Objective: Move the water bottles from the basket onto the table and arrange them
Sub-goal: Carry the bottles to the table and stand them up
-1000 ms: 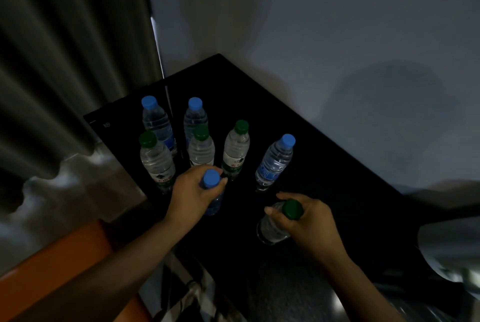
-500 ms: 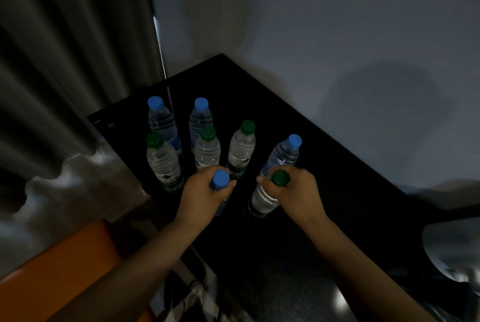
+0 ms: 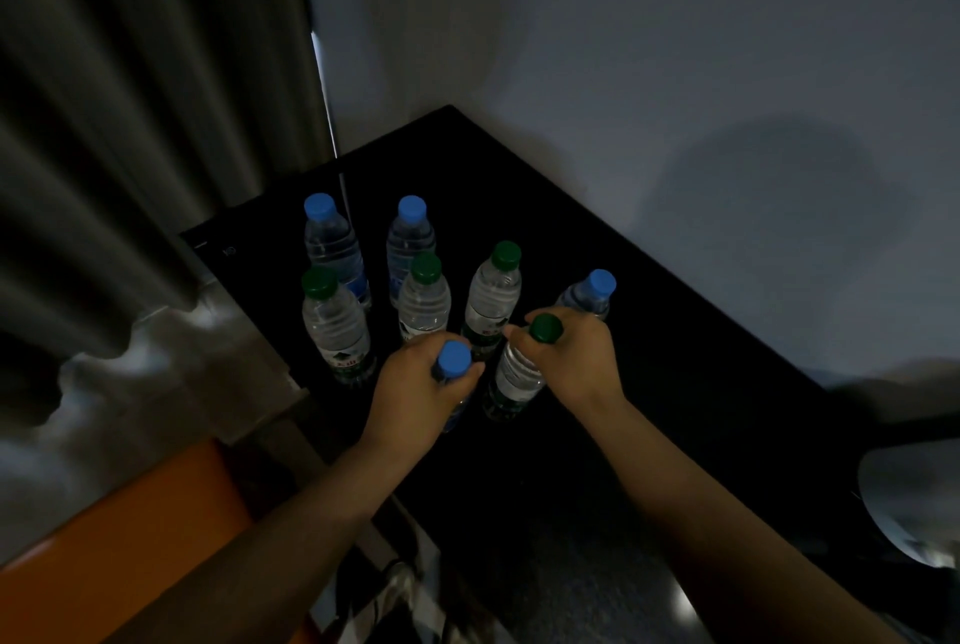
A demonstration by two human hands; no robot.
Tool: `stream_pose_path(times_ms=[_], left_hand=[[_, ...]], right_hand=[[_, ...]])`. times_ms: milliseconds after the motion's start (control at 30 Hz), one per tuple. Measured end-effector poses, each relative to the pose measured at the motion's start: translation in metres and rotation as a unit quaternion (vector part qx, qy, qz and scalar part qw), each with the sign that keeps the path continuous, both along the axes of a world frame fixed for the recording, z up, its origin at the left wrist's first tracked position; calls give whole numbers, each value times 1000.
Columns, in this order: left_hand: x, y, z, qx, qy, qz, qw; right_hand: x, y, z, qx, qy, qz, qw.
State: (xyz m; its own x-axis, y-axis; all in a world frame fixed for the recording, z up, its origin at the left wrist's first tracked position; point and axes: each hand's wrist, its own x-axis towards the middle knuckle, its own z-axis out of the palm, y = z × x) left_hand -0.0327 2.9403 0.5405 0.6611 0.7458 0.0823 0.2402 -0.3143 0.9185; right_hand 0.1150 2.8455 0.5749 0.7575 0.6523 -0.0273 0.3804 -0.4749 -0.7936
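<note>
Left hand (image 3: pixel 415 386) fingers curled round the blue-cap bottle (image 3: pixel 453 357) neck, right hand (image 3: pixel 576 357) gripping the green-cap bottle (image 3: pixel 519 376) under its cap. Both are at the table (image 3: pixel 701 383) front, just beside the other bottles (image 3: pixel 335 331). Seat the bases flat and evenly spaced, then lift your hands straight up.

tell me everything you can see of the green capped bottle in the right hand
A clear plastic water bottle with a dark green cap, ribbed sides and a green-marked label low down. It leans, cap toward the right, over the black table; whether its base rests there is unclear. The right hand grips its neck.
</note>
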Motion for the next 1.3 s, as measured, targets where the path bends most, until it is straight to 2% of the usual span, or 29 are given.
stream_pose_path(times_ms=[267,567,733,833,900,1000,1100,1200,1300], left_hand=[[1,0,1,-15,4,5,1000],[1,2,6,5,10,-9,1000],[1,3,7,16,28,-17,999],[4,4,10,26,57,-28,998],[6,8,13,41,90,-53,994],[10,16,24,105,162,-113,975],[18,17,46,199,232,-188,933],[27,2,68,264,218,-237,909],[33,-25,82,277,207,-311,885]], right_hand=[[-1,-2,-8,-9,19,3,1000],[17,-14,-2,-95,40,67,992],[21,-53,11,-123,-31,89,988],[13,-80,8,-205,-85,81,972],[7,-94,5,-257,-85,92,958],[-3,-109,7,-305,-63,106,944],[-18,-119,9,-326,-64,87,939],[-34,-127,14,-341,-59,43,937],[-49,-144,21,-347,-43,2,937]])
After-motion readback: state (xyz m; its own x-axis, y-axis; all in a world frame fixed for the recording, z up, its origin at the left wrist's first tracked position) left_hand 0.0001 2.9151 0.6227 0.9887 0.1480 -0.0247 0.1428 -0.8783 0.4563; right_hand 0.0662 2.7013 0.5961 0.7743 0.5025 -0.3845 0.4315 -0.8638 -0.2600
